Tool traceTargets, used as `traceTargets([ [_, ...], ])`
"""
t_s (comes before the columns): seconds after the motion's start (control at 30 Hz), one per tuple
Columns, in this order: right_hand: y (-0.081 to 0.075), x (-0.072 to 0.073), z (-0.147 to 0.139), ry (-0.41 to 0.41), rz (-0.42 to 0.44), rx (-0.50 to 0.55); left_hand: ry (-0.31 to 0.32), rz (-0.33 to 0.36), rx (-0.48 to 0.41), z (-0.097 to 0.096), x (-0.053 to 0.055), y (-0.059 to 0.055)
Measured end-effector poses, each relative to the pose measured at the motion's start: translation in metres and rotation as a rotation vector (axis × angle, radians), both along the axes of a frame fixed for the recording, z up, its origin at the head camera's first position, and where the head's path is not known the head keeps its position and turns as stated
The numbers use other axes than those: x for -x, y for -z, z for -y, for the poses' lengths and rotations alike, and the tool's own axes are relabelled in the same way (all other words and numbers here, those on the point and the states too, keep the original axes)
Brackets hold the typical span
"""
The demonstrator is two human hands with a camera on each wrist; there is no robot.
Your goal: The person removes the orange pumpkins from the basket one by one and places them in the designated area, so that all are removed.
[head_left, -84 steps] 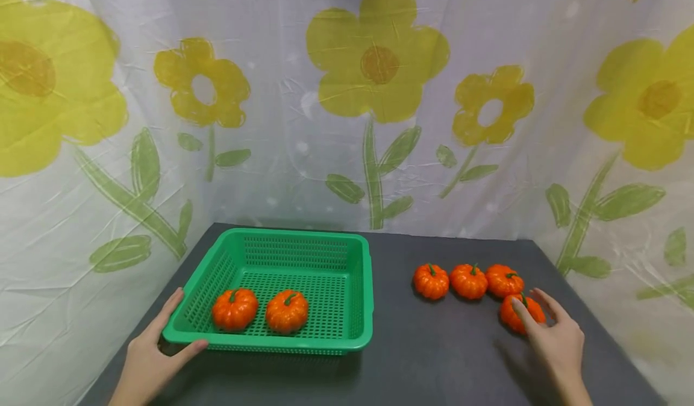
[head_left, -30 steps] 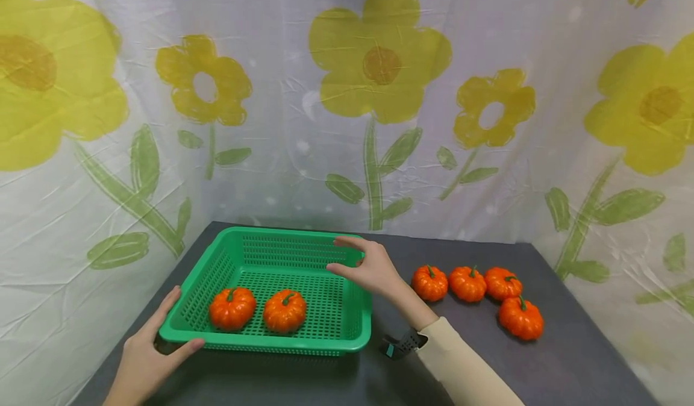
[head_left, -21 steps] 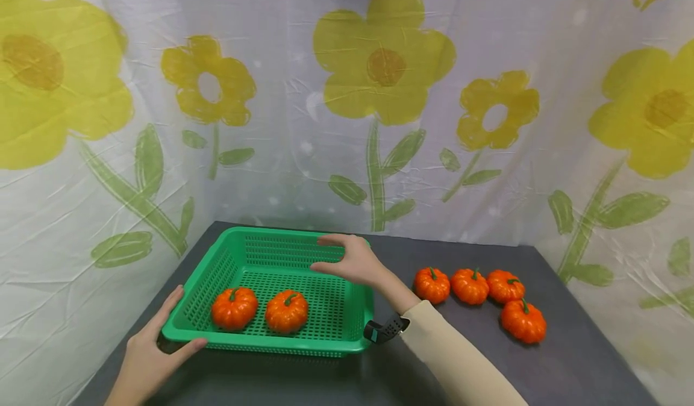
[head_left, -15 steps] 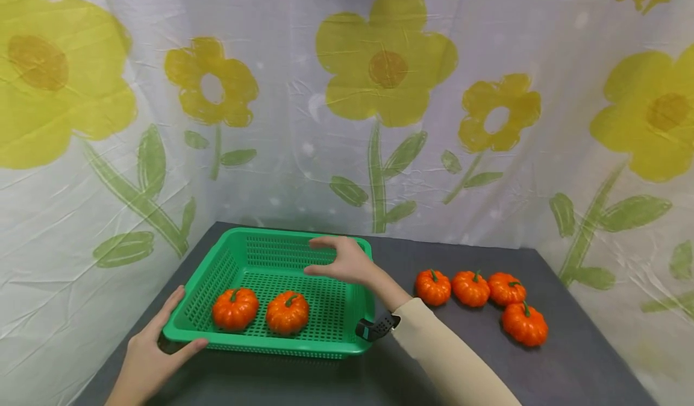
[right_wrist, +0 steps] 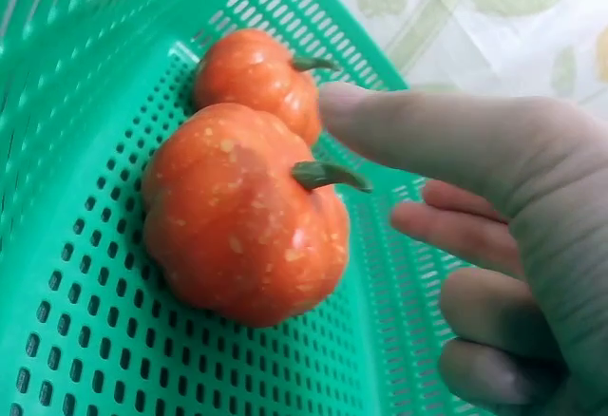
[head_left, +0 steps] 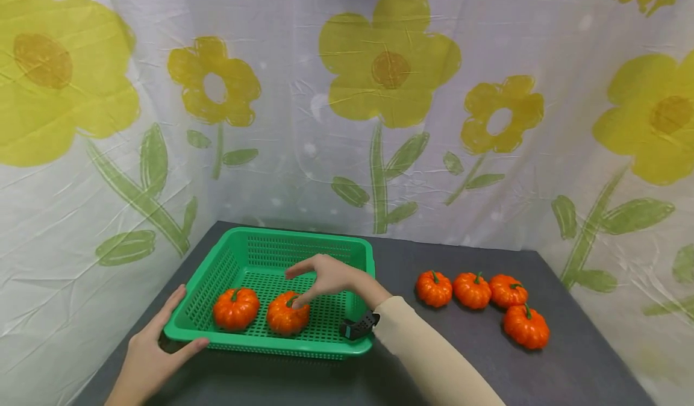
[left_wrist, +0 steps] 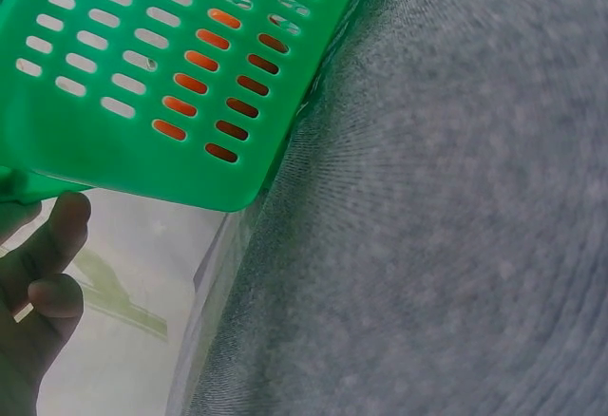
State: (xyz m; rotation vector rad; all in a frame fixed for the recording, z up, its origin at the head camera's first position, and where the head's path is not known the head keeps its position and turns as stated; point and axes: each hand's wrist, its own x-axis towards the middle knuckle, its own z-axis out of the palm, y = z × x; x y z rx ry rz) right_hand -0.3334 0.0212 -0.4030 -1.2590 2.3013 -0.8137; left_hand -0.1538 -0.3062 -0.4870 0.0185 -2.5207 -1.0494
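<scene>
In the head view, a green perforated plastic basket [head_left: 359, 297] holds two small orange pumpkins, a left pumpkin [head_left: 235, 309] and a right pumpkin [head_left: 283, 320]. My left hand [head_left: 149, 350] is at the basket's near left corner, thumb along the front rim and extended fingers along the left side. In the left wrist view, its fingertips are right at the rim. My right hand [head_left: 329, 276] hovers inside the basket, fingers spread, its thumb overlapping the right pumpkin's green stem. In the right wrist view, that hand [right_wrist: 503, 207] is beside the nearer pumpkin [right_wrist: 249, 221], with nothing in its grasp.
Several more pumpkins [head_left: 473, 291] sit on the dark table [head_left: 412, 346] to the right, close together. A white curtain [head_left: 298, 177] with yellow flowers encloses the back and sides. A black wristband [head_left: 358, 326] hangs at my right wrist over the basket's right rim.
My right hand has left the front pumpkin on the right, swung left over the basket, and lowered to the right pumpkin inside. The left hand stays at the basket's corner.
</scene>
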Motion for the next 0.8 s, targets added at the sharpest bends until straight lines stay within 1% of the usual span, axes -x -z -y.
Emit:
traceTargets([
  [0.13, 0.004, 0.001, 0.003, -0.066, 0.022, -0.065, 0.004, 0.033, -0.01, 0.0, 0.001, 0.0],
  [0.23, 0.007, 0.002, 0.003, -0.091, 0.0, -0.106, 0.004, 0.03, -0.016, 0.001, 0.001, 0.0],
  [0.37, 0.012, 0.003, 0.003, -0.085, -0.06, -0.175, -0.001, 0.021, -0.011, 0.001, 0.001, -0.001],
  [0.47, 0.016, 0.004, 0.002, -0.073, -0.088, -0.209, 0.0, 0.025, -0.006, 0.001, 0.001, -0.002],
  [0.6, 0.019, 0.004, 0.003, -0.067, -0.09, -0.212, 0.0, 0.037, -0.006, 0.001, 0.001, -0.003],
  [0.8, 0.019, 0.004, 0.002, -0.067, -0.088, -0.208, -0.007, 0.022, 0.006, 0.0, 0.001, -0.001],
])
